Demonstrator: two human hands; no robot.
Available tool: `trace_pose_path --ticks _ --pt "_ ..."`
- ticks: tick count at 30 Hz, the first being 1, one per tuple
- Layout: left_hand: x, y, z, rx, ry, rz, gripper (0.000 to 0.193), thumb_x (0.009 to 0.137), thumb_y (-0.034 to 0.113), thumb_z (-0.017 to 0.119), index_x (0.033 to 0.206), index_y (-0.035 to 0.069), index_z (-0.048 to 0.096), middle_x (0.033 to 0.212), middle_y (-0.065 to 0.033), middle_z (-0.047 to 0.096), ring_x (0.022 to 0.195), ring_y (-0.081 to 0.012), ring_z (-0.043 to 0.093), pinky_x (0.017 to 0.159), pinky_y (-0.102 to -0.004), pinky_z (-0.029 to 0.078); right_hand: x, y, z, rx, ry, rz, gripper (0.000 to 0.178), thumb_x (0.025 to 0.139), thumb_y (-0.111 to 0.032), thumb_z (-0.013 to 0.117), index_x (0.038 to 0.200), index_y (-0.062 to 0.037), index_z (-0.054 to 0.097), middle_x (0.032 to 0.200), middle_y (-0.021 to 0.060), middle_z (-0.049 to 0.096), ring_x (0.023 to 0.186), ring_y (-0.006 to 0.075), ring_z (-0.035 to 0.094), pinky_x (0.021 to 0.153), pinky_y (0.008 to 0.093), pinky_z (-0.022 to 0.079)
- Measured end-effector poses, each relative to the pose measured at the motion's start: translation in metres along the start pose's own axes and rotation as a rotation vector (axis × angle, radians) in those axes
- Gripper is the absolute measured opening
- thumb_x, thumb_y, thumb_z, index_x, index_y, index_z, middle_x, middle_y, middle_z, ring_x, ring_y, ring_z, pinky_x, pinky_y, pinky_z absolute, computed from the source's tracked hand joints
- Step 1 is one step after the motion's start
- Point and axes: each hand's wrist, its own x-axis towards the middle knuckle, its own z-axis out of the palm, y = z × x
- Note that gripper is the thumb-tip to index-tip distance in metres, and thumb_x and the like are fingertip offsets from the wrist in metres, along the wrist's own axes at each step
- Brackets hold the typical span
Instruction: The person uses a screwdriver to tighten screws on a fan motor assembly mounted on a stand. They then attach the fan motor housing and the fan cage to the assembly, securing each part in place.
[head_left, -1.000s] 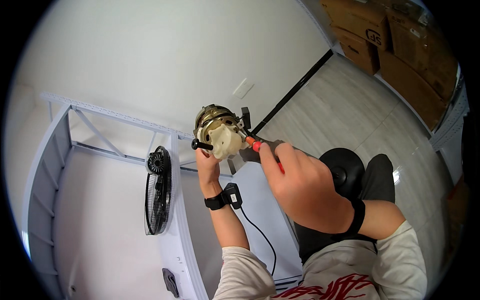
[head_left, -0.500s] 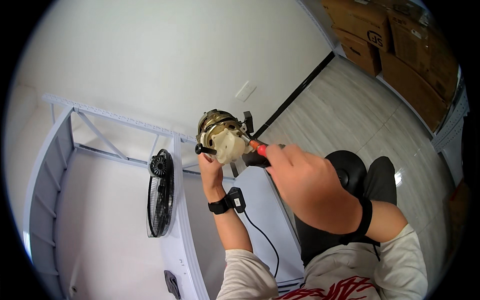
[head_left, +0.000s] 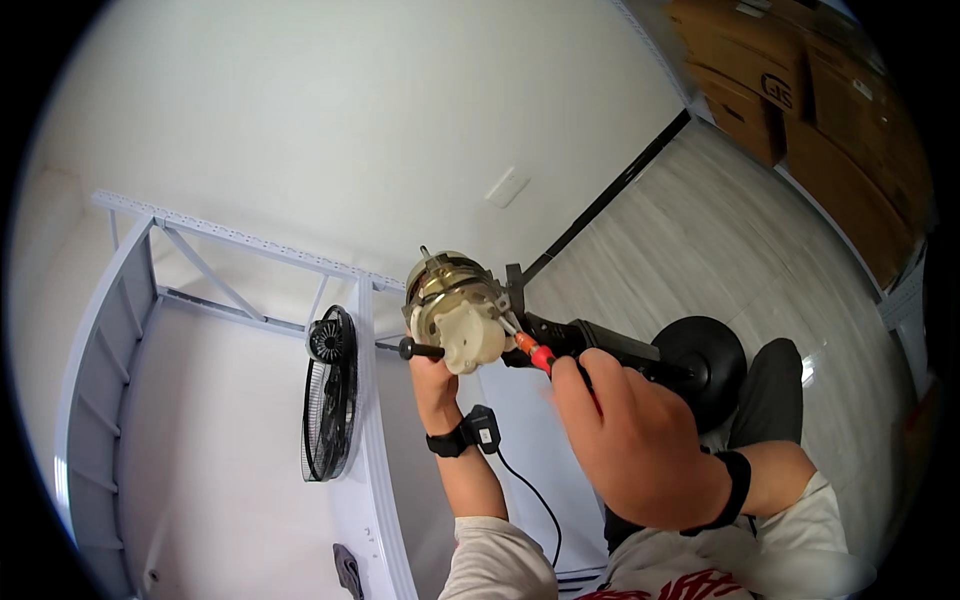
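A bare fan motor [head_left: 445, 285], with a metal body and a cream plastic gearbox [head_left: 468, 338], is in the middle. A black knob [head_left: 420, 349] sticks out at its left. My left hand [head_left: 433, 383] grips the motor from below, its fingers mostly hidden behind it. In my closed right hand [head_left: 635, 435] is a screwdriver [head_left: 535, 350] with a red and orange handle. Its shaft slants up to the motor's right side beside the gearbox; the exact contact of the tip is too small to tell. A black fan stand [head_left: 600, 340] runs right from the motor.
The stand's round black base [head_left: 715, 360] is beside my leg. To the left, a fan head with a black grille [head_left: 330, 400] is on a pale metal shelf rack [head_left: 375, 480]. Several cardboard boxes [head_left: 850, 170] fill a shelf at far right. A black cable [head_left: 535, 490] hangs from my left wrist strap.
The motor has come slightly lower and toward me. My right hand has drawn down with the screwdriver, showing more of its handle and the stand's pole.
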Motion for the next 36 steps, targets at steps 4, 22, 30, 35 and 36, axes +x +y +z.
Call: trace_pose_path --ticks 4,22,30,35,36 --pt "-0.009 0.005 0.006 -0.004 0.068 -0.053 0.071 0.084 0.015 0.074 0.145 0.004 0.038 0.135 -0.0131 0.056 0.12 -0.0253 0.059 0.101 -0.0406 0.051 0.0 0.006 -0.005 -0.008 -0.039 -0.071 0.024 0.082 -0.009 0.073 0.103 0.0032 0.067 0.068 0.0001 0.042 0.05 0.0084 0.042 0.04 0.0227 0.035" --pt "-0.023 0.029 0.044 0.301 0.318 -0.123 0.157 0.041 0.059 0.098 0.158 0.003 0.01 0.143 -0.0156 0.047 0.126 -0.0303 0.055 0.107 -0.0437 0.046 0.018 0.017 -0.031 0.138 -0.302 0.012 0.016 0.092 -0.008 0.067 0.107 -0.0011 0.07 0.086 0.0063 0.059 0.063 0.0142 0.059 0.053 0.0243 0.049" --pt "-0.016 0.035 0.05 0.272 0.309 -0.105 0.151 0.044 0.054 0.099 0.157 0.002 0.013 0.143 -0.016 0.046 0.127 -0.0305 0.054 0.106 -0.044 0.047 0.023 0.023 -0.027 0.13 -0.22 -0.025 0.017 0.095 -0.013 0.066 0.106 -0.0004 0.069 0.085 0.0053 0.059 0.066 0.0145 0.061 0.055 0.0229 0.05" --pt "-0.012 0.035 0.052 0.283 0.303 -0.066 0.149 0.045 0.052 0.099 0.157 0.002 0.014 0.143 -0.0162 0.046 0.127 -0.0306 0.054 0.105 -0.0441 0.048 0.017 0.02 -0.028 0.083 -0.249 0.03 0.018 0.094 -0.014 0.068 0.106 -0.0009 0.068 0.087 0.0056 0.059 0.066 0.0154 0.061 0.055 0.0235 0.05" --pt "-0.012 0.035 0.053 0.286 0.304 -0.059 0.149 0.046 0.052 0.099 0.157 0.002 0.014 0.143 -0.0162 0.046 0.127 -0.0306 0.054 0.105 -0.044 0.048 0.017 0.02 -0.028 0.061 -0.262 0.027 0.018 0.094 -0.014 0.068 0.106 -0.0009 0.068 0.087 0.0056 0.059 0.066 0.0154 0.061 0.055 0.0235 0.05"
